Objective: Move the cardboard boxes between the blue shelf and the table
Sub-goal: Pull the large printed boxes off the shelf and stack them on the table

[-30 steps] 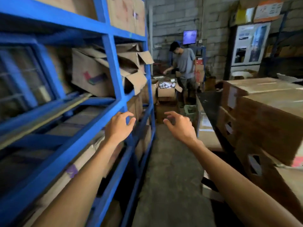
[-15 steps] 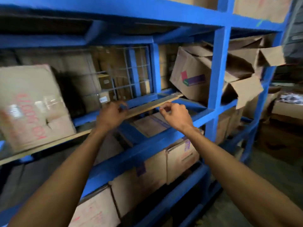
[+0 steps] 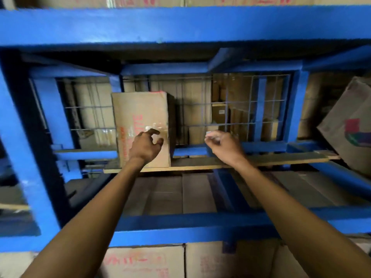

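A tall cardboard box (image 3: pixel 138 115) with red print stands upright on a thin wooden board (image 3: pixel 261 160) inside the blue shelf (image 3: pixel 180 27). My left hand (image 3: pixel 145 147) is in front of the box's lower right face, fingers loosely curled, holding nothing; contact with the box is unclear. To the right of the box, my right hand (image 3: pixel 222 146) hovers over the board with fingers half curled and nothing in it. Both arms reach into the shelf bay.
A tilted box with a coloured logo (image 3: pixel 349 129) leans at the right end of the same level. Flat-topped boxes (image 3: pixel 170 193) fill the level below, and more printed boxes (image 3: pixel 144 261) sit under the front beam. Wire mesh (image 3: pixel 249 109) backs the bay.
My view has swung left from the aisle to face the shelf bay. Both hands have left the board's edge and reached deeper in, the left one up to the upright box.
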